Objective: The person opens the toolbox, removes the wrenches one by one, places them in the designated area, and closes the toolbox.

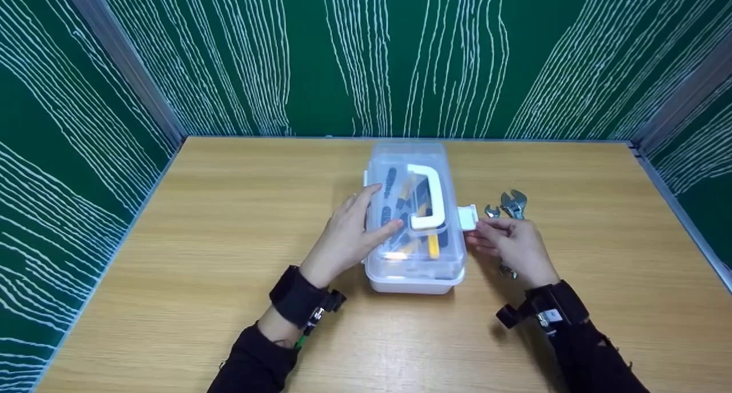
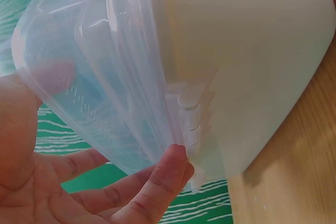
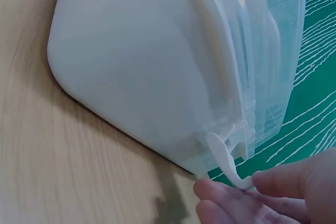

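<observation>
A toolbox with a clear lid and a whitish base stands closed on the table, several tools showing dimly through the lid. On the lid lies a white carrying handle. My left hand rests against the box's left side, thumb on top of the lid; in the left wrist view its fingers touch the hinge side. At the right side, my right hand pinches the white latch between thumb and fingers. The latch sticks outward from the box.
Just beyond the right hand lie an adjustable wrench and a smaller open-ended wrench, partly hidden by that hand. The wooden table is bordered by green panels with white wavy lines at the back and sides.
</observation>
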Available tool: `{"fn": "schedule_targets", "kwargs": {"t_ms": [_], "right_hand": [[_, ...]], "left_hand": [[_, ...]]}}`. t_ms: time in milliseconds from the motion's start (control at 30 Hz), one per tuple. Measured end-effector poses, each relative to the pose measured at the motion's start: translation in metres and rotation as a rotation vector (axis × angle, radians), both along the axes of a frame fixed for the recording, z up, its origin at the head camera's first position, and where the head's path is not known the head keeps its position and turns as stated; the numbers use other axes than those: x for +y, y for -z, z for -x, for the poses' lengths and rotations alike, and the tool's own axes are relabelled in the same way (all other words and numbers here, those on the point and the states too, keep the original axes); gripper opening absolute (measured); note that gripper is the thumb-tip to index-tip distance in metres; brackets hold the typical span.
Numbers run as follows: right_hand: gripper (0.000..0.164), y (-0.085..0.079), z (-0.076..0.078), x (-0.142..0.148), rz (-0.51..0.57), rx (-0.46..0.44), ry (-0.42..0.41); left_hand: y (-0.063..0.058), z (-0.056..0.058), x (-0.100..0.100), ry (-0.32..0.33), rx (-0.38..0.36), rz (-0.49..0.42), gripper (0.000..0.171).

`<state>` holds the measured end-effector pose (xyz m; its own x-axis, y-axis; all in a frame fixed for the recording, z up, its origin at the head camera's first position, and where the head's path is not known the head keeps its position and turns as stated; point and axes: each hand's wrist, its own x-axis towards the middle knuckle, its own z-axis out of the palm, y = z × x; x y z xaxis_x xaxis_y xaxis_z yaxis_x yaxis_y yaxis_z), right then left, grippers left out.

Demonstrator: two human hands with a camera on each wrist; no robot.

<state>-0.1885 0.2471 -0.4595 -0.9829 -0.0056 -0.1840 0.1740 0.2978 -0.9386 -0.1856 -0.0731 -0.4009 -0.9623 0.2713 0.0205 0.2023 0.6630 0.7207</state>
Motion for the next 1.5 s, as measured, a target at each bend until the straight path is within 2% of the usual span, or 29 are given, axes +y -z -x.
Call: {"fn": "schedule_targets", "kwargs": {"t_ms": [200, 467, 700, 867, 1033, 1133, 1267, 1500], "right_hand": [[0.044, 0.002, 0.001, -0.001, 0.026, 0.013, 0.0], [0.048, -0.002, 0.002, -0.009, 0.1, -0.051, -0.022], [0.046, -0.003, 0.009, -0.015, 0.157, -0.098, -0.087], [0.035, -0.005, 0.013, -0.018, 0.22, -0.112, -0.119], [0.024, -0.005, 0.018, -0.02, 0.229, -0.106, -0.121], [0.02, -0.004, 0.019, -0.02, 0.278, -0.11, -0.112], [0.027, -0.003, 0.021, -0.02, 0.304, -0.097, -0.096], [0.038, -0.003, 0.023, -0.02, 0.223, -0.076, -0.086]], "left_hand": [[0.0, 0.001, 0.0, 0.0, -0.005, -0.005, 0.084], [0.001, 0.001, 0.0, -0.009, -0.02, -0.001, 0.085], [0.003, 0.001, -0.001, -0.009, -0.022, -0.004, 0.084], [0.003, 0.001, -0.002, 0.001, -0.022, -0.008, 0.084], [0.002, 0.002, -0.002, 0.001, -0.03, -0.01, 0.084], [0.001, 0.002, -0.001, -0.002, -0.039, -0.007, 0.084], [0.0, 0.002, -0.001, -0.004, -0.044, -0.004, 0.084], [0.001, 0.003, -0.002, -0.004, -0.046, -0.004, 0.085]]}}
